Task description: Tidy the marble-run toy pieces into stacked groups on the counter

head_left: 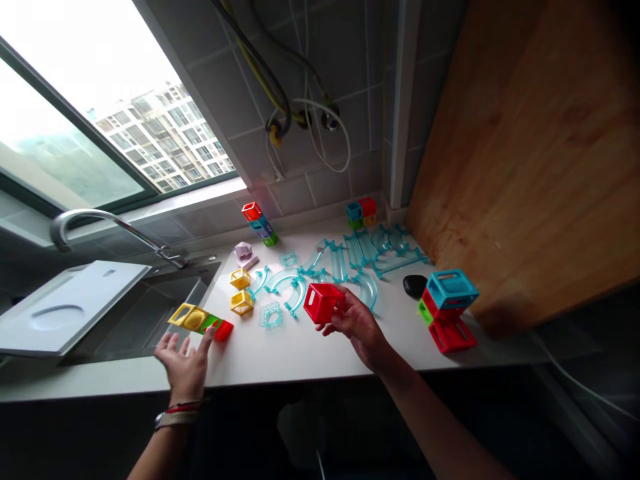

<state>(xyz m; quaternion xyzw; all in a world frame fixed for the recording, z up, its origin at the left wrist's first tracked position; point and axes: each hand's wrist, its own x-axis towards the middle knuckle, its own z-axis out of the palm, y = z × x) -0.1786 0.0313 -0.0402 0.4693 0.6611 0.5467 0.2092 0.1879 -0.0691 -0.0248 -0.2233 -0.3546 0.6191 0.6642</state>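
Note:
A red open-sided cube block (323,304) is held above the counter in my right hand (357,327), thumb and fingers closed around its right side. My left hand (185,363) has its fingers spread beside a row of joined blocks (200,323), yellow at the far-left end, then green, then red near the counter. Its thumb overlaps the green and red part; whether it touches them I cannot tell. Two separate yellow cube blocks (241,302) sit beyond this row. Clear teal track pieces (295,290), curved and straight, lie across the middle of the counter.
At right stands a stack of blue, red and green blocks (451,313), near a black oval object (415,286). Further back are a tall block tower (260,225), a small block cluster (361,213) and a lilac piece (243,251). The sink (200,277) and faucet (115,217) are left.

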